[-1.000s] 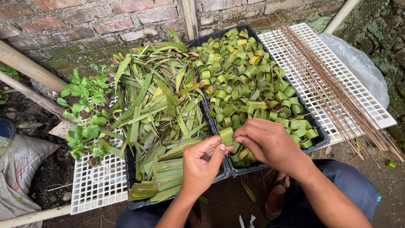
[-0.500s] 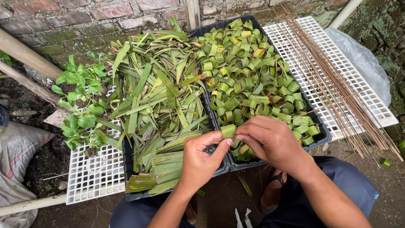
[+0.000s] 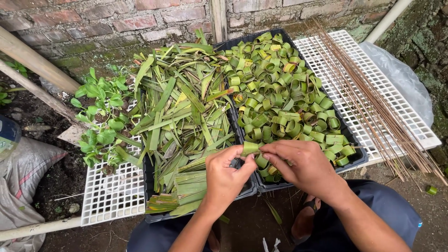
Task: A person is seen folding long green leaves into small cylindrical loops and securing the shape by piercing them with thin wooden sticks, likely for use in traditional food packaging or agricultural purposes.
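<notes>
Seen from above, a person's left hand (image 3: 227, 173) and right hand (image 3: 301, 165) meet over the near edge of two black trays (image 3: 254, 186), both pinching a small green leaf ring (image 3: 251, 148) between their fingertips. The left tray holds flat leaf strips (image 3: 182, 116); the right holds a heap of finished rings (image 3: 280, 93), with thin brown sticks (image 3: 368, 98) lying on a white grid (image 3: 396, 107) beside it.

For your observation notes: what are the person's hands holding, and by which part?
Both hands pinch one rolled green leaf strip: the left hand grips its lower side between thumb and fingers, and the right hand holds its right end. Whether a thin stick is held too cannot be told.
</notes>
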